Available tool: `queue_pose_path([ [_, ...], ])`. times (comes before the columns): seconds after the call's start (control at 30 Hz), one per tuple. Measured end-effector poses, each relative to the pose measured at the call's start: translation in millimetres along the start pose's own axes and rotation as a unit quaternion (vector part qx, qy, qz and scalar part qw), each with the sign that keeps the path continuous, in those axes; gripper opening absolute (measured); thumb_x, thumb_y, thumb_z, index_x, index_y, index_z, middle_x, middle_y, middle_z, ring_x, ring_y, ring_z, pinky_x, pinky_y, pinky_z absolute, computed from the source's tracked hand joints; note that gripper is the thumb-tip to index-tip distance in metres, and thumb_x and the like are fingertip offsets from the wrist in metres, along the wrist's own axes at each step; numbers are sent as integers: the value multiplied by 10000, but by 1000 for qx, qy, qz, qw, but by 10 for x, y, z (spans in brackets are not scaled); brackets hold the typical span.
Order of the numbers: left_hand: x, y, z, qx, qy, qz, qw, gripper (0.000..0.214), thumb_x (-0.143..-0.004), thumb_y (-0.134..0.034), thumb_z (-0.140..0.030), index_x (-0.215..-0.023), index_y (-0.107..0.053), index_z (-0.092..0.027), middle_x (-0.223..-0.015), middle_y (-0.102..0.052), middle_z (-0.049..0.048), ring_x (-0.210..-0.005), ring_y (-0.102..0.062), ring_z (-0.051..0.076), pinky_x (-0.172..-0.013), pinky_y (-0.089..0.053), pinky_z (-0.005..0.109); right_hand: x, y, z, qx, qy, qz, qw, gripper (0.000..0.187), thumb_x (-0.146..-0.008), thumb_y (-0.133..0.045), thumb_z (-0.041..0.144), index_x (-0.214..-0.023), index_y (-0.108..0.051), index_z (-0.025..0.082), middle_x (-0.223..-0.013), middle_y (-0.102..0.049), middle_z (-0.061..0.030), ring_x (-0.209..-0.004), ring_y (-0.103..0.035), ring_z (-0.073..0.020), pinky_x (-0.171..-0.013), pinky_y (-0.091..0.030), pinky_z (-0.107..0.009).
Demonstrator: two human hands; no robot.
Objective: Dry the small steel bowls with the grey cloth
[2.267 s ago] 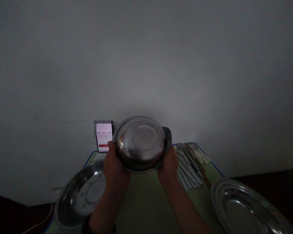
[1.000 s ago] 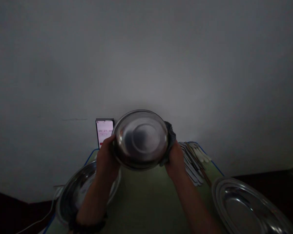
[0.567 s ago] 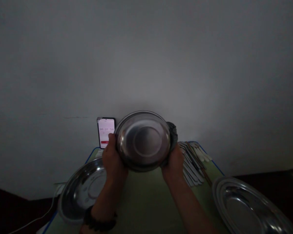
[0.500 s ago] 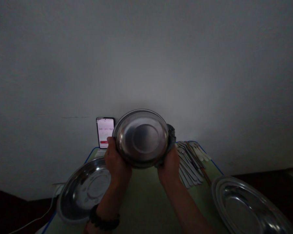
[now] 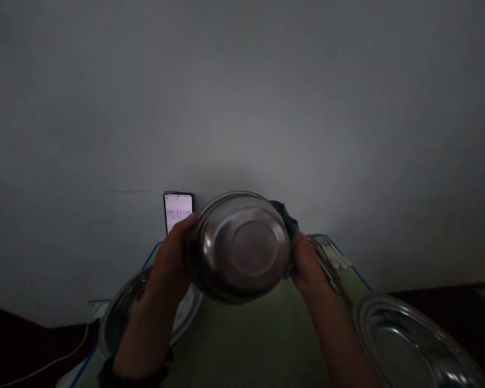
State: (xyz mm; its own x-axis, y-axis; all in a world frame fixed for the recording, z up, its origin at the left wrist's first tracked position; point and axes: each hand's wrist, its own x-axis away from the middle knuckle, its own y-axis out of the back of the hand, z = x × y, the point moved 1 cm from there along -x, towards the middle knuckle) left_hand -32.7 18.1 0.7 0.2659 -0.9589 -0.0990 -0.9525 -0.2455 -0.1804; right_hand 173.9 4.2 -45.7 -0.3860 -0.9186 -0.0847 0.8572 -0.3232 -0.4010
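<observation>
— Where was the bowl (image 5: 242, 248)?
— Raised just right of the phone (image 5: 178, 212), base toward the wearer. Left hand (image 5: 172, 261) clasped its rim to steady it; right hand (image 5: 307, 258) pinched a cloth (image 5: 288, 220) against the far side.

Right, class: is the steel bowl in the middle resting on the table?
No, the left hand and right hand hold the steel bowl tilted in the air, clear of the green table.
</observation>
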Motion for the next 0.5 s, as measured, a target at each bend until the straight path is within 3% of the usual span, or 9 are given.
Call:
queue_pose_path([
  [0.13, 35, -33, -61, 11, 81, 42, 996, 388, -687, -680, -563, -595, -649, -187, -493, -586, -5, -446, -521, 152, -447, -434, 286, 74, 19, 116, 15, -12, 14, 1000, 260, -685, -702, 457, -678, -683, 198, -666, -707, 7, -695, -627, -180, -641, -483, -285],
  [0.33, 273, -250, -31, 11, -6, -85, 996, 385, -873, -519, -463, -579, -538, -215, -533, -525, -33, -534, -494, 130, -533, -435, 254, 228, -209, -95, -97, 6, -136, 986, 237, -775, -599, 448, -801, -661, 221, -809, -699, 8, -748, -631, -164, -642, -499, -284],
  [0.43, 333, -380, 89, 11, -52, -163, 985, 298, -919, -434, -379, -698, -551, -218, -702, -606, -5, -743, -585, 167, -679, -484, 260, 308, -332, -235, -104, -7, -127, 986, 255, -812, -561, 448, -924, -669, 246, -922, -700, -7, -836, -648, -160, -665, -514, -265],
  [0.5, 300, -412, 179, -20, -86, -177, 980, 306, -933, -391, -402, -750, -553, -218, -791, -627, 10, -862, -596, 186, -755, -488, 268, 304, -361, -283, -104, -16, -97, 990, 275, -831, -537, 451, -972, -669, 256, -944, -697, -10, -861, -650, -155, -697, -522, -268],
])
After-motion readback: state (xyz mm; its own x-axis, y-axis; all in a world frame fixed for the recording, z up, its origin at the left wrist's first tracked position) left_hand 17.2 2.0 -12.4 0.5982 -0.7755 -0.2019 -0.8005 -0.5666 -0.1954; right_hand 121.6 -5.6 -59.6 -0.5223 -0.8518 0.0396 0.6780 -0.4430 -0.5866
